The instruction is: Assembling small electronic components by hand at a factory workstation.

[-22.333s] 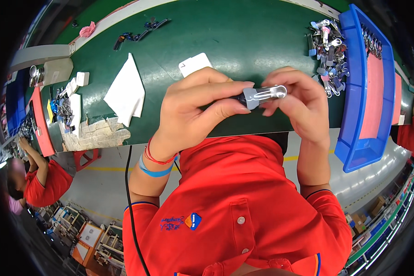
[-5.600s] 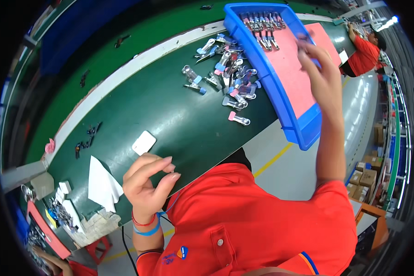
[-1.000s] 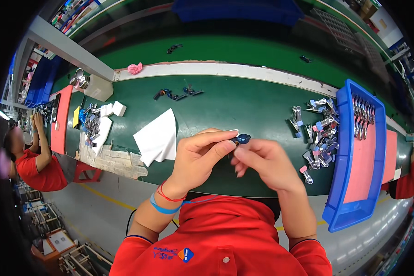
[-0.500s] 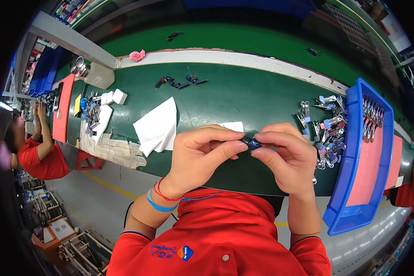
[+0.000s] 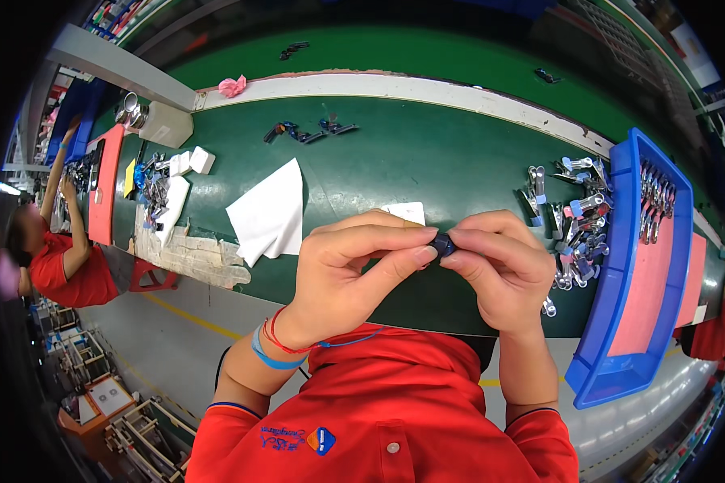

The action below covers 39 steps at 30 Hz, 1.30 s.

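Note:
Between the fingertips of both hands is a small, shiny dark-blue part (image 5: 441,244), mostly covered, so its kind is unclear. My left hand (image 5: 350,270) pinches it from the left with thumb and forefinger. From the right, my right hand (image 5: 503,270) grips it the same way. Both hands are above the near edge of the green worktable (image 5: 387,145). Just beyond the fingers lies a small white card (image 5: 407,212), partly hidden by my left hand. A folded white cloth (image 5: 267,213) rests left of my hands.
Metal spring clips (image 5: 576,229) with blue and pink bits lie heaped on the right, beside a blue tray (image 5: 598,346) holding more. Several dark parts (image 5: 306,133) sit farther back. At left are another pile (image 5: 157,189), white blocks (image 5: 203,160) and a co-worker in red (image 5: 60,270).
The dark-blue part has turned between my fingertips and shows a rounder side. The view has shifted slightly. The co-worker at left has raised an arm.

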Each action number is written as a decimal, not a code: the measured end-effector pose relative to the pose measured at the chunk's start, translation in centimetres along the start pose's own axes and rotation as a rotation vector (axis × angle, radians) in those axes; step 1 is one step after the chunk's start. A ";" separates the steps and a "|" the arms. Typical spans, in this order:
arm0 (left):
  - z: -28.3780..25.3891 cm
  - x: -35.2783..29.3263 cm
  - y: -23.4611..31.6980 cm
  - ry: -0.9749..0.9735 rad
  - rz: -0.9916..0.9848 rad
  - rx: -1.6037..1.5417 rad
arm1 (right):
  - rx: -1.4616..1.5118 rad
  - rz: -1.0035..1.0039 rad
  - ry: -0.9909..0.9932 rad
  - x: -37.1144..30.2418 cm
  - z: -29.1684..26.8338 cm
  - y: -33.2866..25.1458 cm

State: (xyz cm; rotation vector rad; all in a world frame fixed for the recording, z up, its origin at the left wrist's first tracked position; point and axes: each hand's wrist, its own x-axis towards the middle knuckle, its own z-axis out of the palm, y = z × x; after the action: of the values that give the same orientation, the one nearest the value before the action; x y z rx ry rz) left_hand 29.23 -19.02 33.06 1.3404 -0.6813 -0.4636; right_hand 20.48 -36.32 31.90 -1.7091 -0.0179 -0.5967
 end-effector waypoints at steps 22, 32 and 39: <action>-0.3 0.0 0.7 -0.089 0.212 0.287 | 0.080 0.005 -0.030 -1.0 0.0 -0.2; -1.6 -2.4 -2.2 -0.067 -0.185 0.138 | -0.194 0.148 -0.230 -1.7 0.4 -0.1; -2.2 0.2 -3.0 0.082 0.209 1.040 | -0.454 0.090 -0.088 -0.6 0.8 2.9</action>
State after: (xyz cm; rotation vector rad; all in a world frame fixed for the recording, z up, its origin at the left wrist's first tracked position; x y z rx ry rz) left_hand 31.12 -18.11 30.00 2.2039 -1.0403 0.1723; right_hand 21.17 -36.09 28.93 -2.1630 0.1408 -0.4807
